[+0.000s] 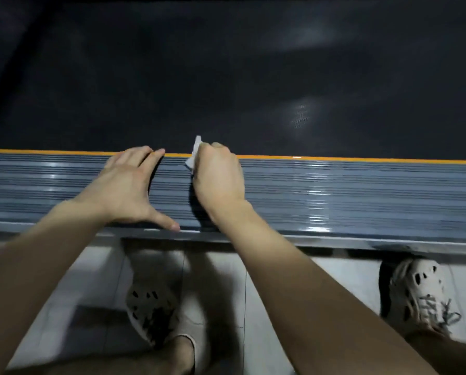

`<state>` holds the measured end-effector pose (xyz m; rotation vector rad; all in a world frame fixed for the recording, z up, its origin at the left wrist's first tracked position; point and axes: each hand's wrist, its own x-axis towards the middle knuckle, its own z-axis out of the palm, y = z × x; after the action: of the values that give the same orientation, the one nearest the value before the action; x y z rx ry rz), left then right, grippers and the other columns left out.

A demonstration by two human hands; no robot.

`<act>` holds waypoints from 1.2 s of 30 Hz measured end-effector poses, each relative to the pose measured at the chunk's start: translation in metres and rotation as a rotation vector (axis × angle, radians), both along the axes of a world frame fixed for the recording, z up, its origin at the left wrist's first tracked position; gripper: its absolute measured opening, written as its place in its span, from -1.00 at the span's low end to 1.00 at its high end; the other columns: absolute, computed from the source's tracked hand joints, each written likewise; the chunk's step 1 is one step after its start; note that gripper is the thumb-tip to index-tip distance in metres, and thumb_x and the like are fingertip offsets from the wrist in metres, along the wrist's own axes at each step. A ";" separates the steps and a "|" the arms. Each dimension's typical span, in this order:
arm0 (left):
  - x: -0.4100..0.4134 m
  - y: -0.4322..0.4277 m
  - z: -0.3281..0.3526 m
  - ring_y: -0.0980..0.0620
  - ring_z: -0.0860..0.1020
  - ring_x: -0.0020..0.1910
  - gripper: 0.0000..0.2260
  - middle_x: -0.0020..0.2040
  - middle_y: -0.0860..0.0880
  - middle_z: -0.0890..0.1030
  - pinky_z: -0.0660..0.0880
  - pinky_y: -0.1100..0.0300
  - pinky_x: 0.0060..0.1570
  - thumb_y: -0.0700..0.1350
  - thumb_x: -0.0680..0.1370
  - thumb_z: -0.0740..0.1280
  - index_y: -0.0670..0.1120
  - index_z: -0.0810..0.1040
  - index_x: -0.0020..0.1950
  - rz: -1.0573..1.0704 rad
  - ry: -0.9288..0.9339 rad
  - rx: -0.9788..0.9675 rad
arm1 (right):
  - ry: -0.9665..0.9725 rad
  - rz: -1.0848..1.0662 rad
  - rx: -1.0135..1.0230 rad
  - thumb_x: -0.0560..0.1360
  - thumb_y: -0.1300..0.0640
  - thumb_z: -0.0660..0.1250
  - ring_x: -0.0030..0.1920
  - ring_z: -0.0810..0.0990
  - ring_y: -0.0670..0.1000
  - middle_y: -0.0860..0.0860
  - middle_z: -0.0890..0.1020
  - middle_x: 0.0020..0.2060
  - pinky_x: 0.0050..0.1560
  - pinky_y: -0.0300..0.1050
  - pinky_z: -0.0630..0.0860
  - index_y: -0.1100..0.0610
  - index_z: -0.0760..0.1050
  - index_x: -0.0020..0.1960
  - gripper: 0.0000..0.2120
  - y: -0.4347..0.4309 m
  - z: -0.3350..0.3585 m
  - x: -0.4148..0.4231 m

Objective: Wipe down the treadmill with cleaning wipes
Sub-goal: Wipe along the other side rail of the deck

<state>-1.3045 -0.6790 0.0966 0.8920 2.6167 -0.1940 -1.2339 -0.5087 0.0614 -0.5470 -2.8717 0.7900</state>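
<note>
The treadmill's grey ribbed plastic side rail [361,193] runs straight across the view from 9 o'clock to 3 o'clock. A thin orange stripe [334,158] lines its far edge. Beyond the stripe, towards 12 o'clock, the black textured running belt [226,77] fills the upper half of the view and shows faint pale reflections.

The left hand [129,185] lies palm-down on the rail just to the 9 o'clock side of centre. Its fingers are straight and slightly spread and hold nothing. The fingertips reach the orange stripe, and the thumb is splayed out towards 4 o'clock, with its tip at the rail's near edge.

The right hand [218,177] sits just beside it at its 3 o'clock side, apart from it. Its fingers are curled into a fist around a small crumpled white cleaning wipe [195,152]. The wipe pokes out of the fist at about 11 o'clock and crosses the orange stripe where the rail meets the belt. The fist hides how much of the wipe lies against the rail.

A silvery strip [334,239] trims the rail's near edge. Below it is a pale tiled floor [99,269]. On the floor stand an off-white perforated foam shoe [150,307] at 7 o'clock and a matching laced shoe [418,290] at 4 o'clock.
</note>
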 end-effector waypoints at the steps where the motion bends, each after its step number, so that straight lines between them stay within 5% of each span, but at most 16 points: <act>1: -0.001 0.002 0.002 -0.11 0.09 0.70 0.58 0.71 -0.07 0.16 0.08 -0.13 0.69 0.82 -0.10 0.28 0.03 -0.01 0.76 0.003 0.000 0.009 | 0.023 -0.017 0.012 0.71 0.13 0.32 -0.05 0.65 0.18 0.10 0.67 -0.01 -0.18 -0.05 0.34 0.15 0.65 0.25 -0.80 0.013 -0.001 0.011; 6: 0.004 0.009 0.012 -0.07 0.06 0.71 0.57 0.72 -0.03 0.13 0.07 -0.11 0.69 0.80 -0.10 0.31 0.05 -0.02 0.76 0.029 -0.063 -0.016 | 0.033 -0.369 0.139 0.68 -0.01 0.29 -0.18 0.63 0.33 0.19 0.68 -0.21 -0.24 0.11 0.52 0.17 0.68 -0.05 -0.68 0.143 -0.006 0.096; 11: 0.000 0.013 0.012 -0.15 0.11 0.69 0.65 0.72 -0.08 0.15 0.11 -0.16 0.67 0.82 -0.18 0.27 -0.01 -0.01 0.75 -0.017 -0.030 -0.069 | 0.081 -0.643 0.050 0.72 -0.06 0.24 -0.22 0.53 0.36 0.27 0.67 -0.22 -0.23 0.05 0.33 0.23 0.64 -0.17 -0.53 0.157 -0.003 0.106; 16: -0.020 -0.002 0.029 -0.13 0.09 0.73 0.60 0.77 -0.08 0.02 0.16 -0.04 0.67 0.61 -0.02 0.57 0.01 -0.19 0.77 -0.177 -0.068 -0.238 | 0.119 -0.372 0.062 0.61 0.17 0.44 -0.22 0.66 0.26 0.18 0.64 -0.25 -0.28 -0.04 0.44 0.20 0.68 -0.17 -0.80 0.002 -0.003 0.005; 18: -0.025 -0.015 0.034 -0.13 0.08 0.73 0.55 0.77 -0.10 -0.01 0.16 -0.02 0.67 0.49 0.06 0.65 -0.01 -0.17 0.77 -0.145 -0.068 -0.254 | 0.087 -0.219 -0.015 0.64 0.23 0.38 -0.07 0.63 0.26 0.17 0.62 -0.09 -0.18 0.02 0.48 0.23 0.66 -0.05 -0.87 -0.048 0.009 -0.020; 21: -0.023 -0.024 0.030 -0.20 -0.06 0.75 0.50 0.76 -0.21 -0.14 0.10 -0.06 0.69 0.41 0.18 0.68 -0.07 -0.24 0.76 -0.059 -0.123 -0.273 | 0.050 -0.082 -0.009 0.67 0.23 0.30 -0.02 0.59 0.22 0.14 0.60 -0.04 -0.10 0.05 0.48 0.19 0.65 0.06 -0.85 -0.029 0.011 -0.004; 24: -0.025 -0.026 0.029 -0.21 -0.09 0.75 0.50 0.76 -0.20 -0.16 0.14 -0.10 0.68 0.41 0.18 0.67 -0.07 -0.25 0.76 -0.064 -0.126 -0.267 | 0.089 -0.280 0.054 0.68 0.11 0.34 -0.22 0.60 0.21 0.13 0.60 -0.26 -0.21 -0.02 0.40 0.13 0.58 -0.18 -0.73 0.061 0.006 0.051; 29: -0.023 -0.025 0.030 -0.18 -0.06 0.75 0.52 0.77 -0.16 -0.12 0.21 -0.16 0.65 0.40 0.13 0.69 -0.04 -0.22 0.77 -0.037 -0.101 -0.257 | 0.059 -0.649 0.120 0.67 0.05 0.32 0.01 0.62 0.36 0.25 0.66 -0.03 -0.03 0.14 0.53 0.19 0.62 0.04 -0.78 0.151 0.008 0.118; 32: -0.020 -0.025 0.030 -0.17 -0.06 0.75 0.52 0.77 -0.14 -0.13 0.22 -0.19 0.65 0.40 0.13 0.69 -0.03 -0.22 0.77 -0.019 -0.090 -0.256 | 0.140 -0.417 0.242 0.64 0.19 0.29 -0.10 0.60 0.31 0.18 0.60 -0.15 -0.17 0.12 0.45 0.16 0.61 -0.03 -0.86 0.076 -0.010 0.064; 36: -0.019 -0.019 0.029 -0.16 -0.13 0.75 0.49 0.76 -0.15 -0.18 0.13 -0.12 0.68 0.32 0.18 0.72 -0.05 -0.24 0.76 -0.018 -0.133 -0.226 | 0.211 -0.082 0.020 0.60 0.32 0.33 -0.13 0.56 0.27 0.20 0.49 0.12 -0.08 0.13 0.54 0.27 0.64 0.20 -0.79 -0.055 -0.016 -0.018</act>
<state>-1.3235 -0.6981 0.1259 0.8207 2.4071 -0.4126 -1.2520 -0.5641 0.0451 -0.5397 -2.6444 0.7560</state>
